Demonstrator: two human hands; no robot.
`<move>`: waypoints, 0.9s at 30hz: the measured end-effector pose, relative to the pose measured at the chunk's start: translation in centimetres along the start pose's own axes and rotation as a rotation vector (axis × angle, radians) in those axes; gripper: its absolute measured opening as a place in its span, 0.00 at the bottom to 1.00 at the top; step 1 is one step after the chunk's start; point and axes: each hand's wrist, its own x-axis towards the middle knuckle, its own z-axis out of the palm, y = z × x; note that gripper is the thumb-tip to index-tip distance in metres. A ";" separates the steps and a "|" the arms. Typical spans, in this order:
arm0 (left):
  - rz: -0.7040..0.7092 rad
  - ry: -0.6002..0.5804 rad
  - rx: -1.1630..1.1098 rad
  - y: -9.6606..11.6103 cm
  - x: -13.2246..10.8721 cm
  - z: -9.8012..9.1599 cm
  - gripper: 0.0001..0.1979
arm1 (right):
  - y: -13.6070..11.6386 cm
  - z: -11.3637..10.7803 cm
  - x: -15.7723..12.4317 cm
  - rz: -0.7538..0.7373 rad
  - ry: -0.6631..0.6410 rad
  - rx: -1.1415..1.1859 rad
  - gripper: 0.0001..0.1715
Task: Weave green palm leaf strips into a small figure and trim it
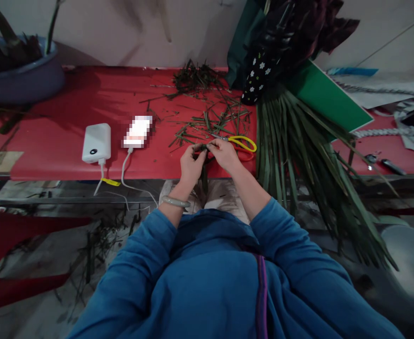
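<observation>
My left hand (193,162) and my right hand (224,153) meet at the front edge of the red table (157,165). Between their fingertips they pinch a dark green leaf strip (204,176), whose end hangs down over my lap. The small part at the fingertips is mostly hidden by the fingers. Scissors (244,142) with one yellow and one red handle lie just behind and right of my right hand. Several cut leaf pieces (210,123) are scattered beyond both hands.
Long green palm leaves (281,141) hang over the table edge at right. A white power bank (97,142) and a pixelated phone (138,132) lie at left with cables. A blue basin (23,84) stands far left; a red stool (19,254) is below.
</observation>
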 end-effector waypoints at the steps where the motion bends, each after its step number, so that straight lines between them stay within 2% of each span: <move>1: -0.001 0.001 -0.005 0.0 0.0 0.0 0.10 | 0.0 0.0 0.0 0.000 0.007 -0.007 0.10; 6: 0.001 0.003 -0.031 0.2 0.1 0.0 0.09 | -0.5 -0.3 0.0 0.016 0.016 -0.080 0.10; 15: 0.028 0.019 0.056 0.2 0.0 0.2 0.08 | -1.5 -0.5 -0.1 0.047 -0.009 -0.240 0.12; 21: 0.028 -0.002 0.222 0.2 0.0 0.3 0.09 | -1.8 -0.6 -0.2 0.098 -0.056 -0.276 0.14; 27: 0.117 -0.005 0.327 -0.7 0.0 0.5 0.10 | -1.9 -0.5 -0.4 0.116 -0.043 -0.310 0.14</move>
